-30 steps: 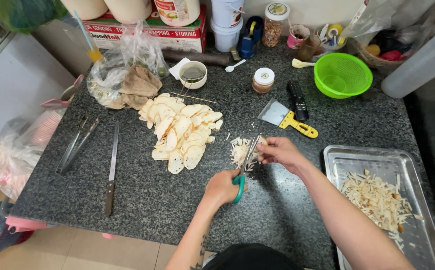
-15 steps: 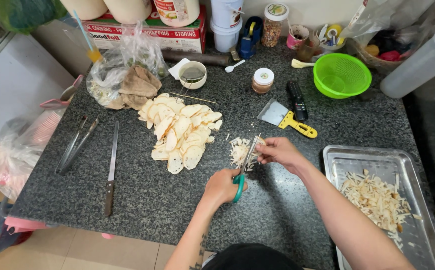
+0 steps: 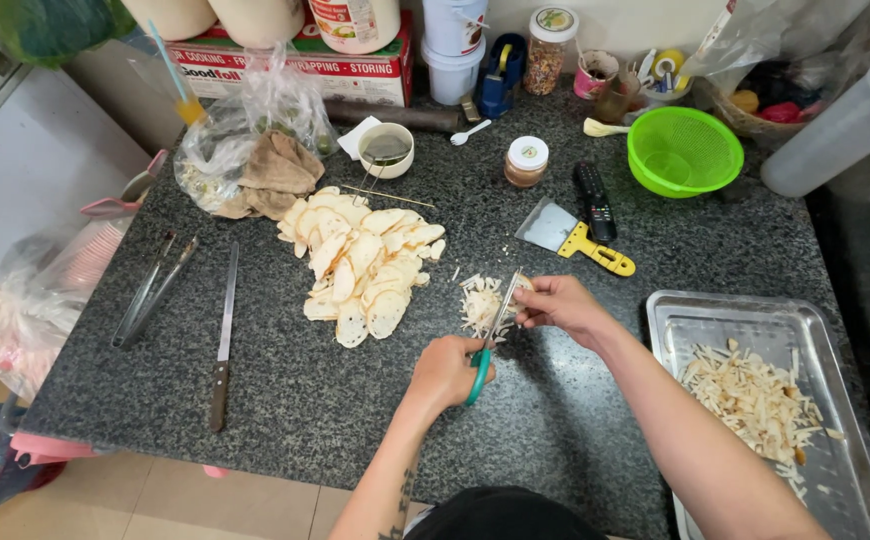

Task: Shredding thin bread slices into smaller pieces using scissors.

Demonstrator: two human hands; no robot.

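My left hand (image 3: 447, 372) grips green-handled scissors (image 3: 487, 343) whose blades point up toward a pale slice pinched in my right hand (image 3: 557, 303). Under the blades lies a small heap of cut strips (image 3: 479, 303) on the dark granite counter (image 3: 335, 400). A large pile of pale round slices (image 3: 363, 262) spreads just left of it. At the right, a metal tray (image 3: 675, 320) holds many more cut strips (image 3: 755, 400).
A long knife (image 3: 223, 340) and metal tongs (image 3: 151, 288) lie at the left. A yellow-handled scraper (image 3: 575, 238), a black remote (image 3: 593, 198), a green colander (image 3: 683, 150), a small jar (image 3: 527, 160), a white bowl (image 3: 387, 148) and a plastic bag (image 3: 255, 140) sit behind.
Both hands stay in place; the scissors keep snipping the slice, and the little heap of strips under them looks slightly larger.
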